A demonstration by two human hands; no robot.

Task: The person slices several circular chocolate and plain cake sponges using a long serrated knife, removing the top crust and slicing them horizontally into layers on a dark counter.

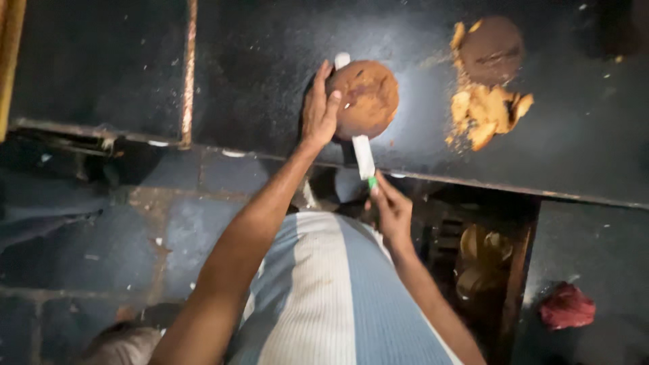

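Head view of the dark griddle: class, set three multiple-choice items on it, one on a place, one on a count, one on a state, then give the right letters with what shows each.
1. Where does the left hand rest?
A. on the left edge of the round brown disc
B. on the red cloth
C. on the crumbled pieces

2. How many round brown discs lie on the dark griddle?
A. one
B. two
C. four

3. How does the white flat tool lie?
A. slid under the near disc, its handle end in the right hand
B. flat on the floor
C. standing upright, untouched

Answers: 1 A, the fingers curl against the disc's left edge. 2 B, one by the hand and a darker disc at upper right beside the crumbled pieces. 3 A, its tip shows beyond the disc while the right hand pinches the green-tipped end.
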